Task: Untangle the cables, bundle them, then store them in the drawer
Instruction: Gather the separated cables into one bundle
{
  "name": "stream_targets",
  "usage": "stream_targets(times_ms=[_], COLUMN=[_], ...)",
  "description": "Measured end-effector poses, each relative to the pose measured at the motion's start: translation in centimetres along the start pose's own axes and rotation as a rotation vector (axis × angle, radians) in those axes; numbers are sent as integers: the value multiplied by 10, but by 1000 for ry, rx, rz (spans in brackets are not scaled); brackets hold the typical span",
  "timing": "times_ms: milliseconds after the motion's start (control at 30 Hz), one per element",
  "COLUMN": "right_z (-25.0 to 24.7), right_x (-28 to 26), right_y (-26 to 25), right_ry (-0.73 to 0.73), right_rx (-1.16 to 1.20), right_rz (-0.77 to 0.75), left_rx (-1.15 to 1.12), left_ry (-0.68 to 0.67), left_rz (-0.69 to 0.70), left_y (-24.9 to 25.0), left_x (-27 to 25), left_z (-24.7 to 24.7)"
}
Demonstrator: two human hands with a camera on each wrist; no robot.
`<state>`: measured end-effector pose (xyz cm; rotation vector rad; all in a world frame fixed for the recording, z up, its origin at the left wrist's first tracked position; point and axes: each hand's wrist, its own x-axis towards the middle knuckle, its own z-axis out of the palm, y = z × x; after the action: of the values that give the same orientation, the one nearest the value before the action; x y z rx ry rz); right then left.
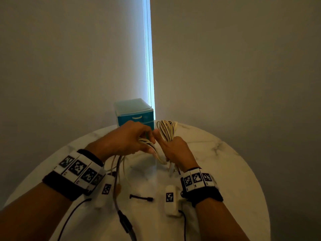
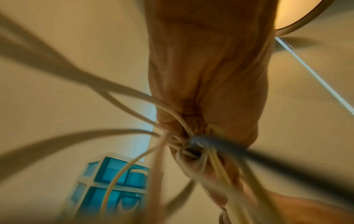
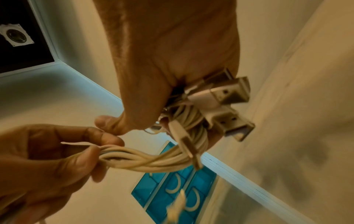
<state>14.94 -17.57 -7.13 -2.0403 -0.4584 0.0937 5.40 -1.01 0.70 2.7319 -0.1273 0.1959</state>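
1. Cables (image 1: 166,131): one cream bundle, held above the round table (image 1: 217,153); at least three USB plugs (image 3: 228,94) protrude.
2. Right hand (image 1: 175,152) grips the bundle.
3. Left hand (image 1: 125,140) pinches its twisted strands.
4. One blue drawer unit (image 1: 134,112), behind; both drawers closed.

Cream cables (image 1: 166,131) looped, held above table; teal drawer unit (image 1: 134,113) shut.

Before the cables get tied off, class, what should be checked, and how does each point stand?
1. Right hand grips the coiled white cables: ok.
2. Left hand pinches the twisted strands: ok.
3. USB plugs gathered at the right hand: ok.
4. Black tie within reach on the table: ok.
5. Dark cable free of the bundle: cannot tell.
6. Drawer unit open: not ok.
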Motion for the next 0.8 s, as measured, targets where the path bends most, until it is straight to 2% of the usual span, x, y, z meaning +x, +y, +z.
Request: stream_targets(times_ms=[200, 333, 467, 633, 700, 800], right_z=[10, 11, 31, 38, 35, 29], right_x=[-9, -9, -5, -3, -5, -7], right_y=[0, 3, 3, 7, 10, 11], right_ry=[-285, -405, -349, -115, -105, -144], right_rx=[-20, -68, -1, 89, 116, 128], right_rz=[12, -67, -36, 16, 71, 83], left_rx=[48, -89, -184, -196, -114, 82], left_ry=[-20, -57, -58, 2, 1, -85], left_rz=[27, 4, -19, -11, -19, -141], left_y=[-9, -11, -3, 5, 2, -4], left_x=[7, 4, 7, 13, 12, 13], left_z=[-9, -11, -12, -8, -8, -7])
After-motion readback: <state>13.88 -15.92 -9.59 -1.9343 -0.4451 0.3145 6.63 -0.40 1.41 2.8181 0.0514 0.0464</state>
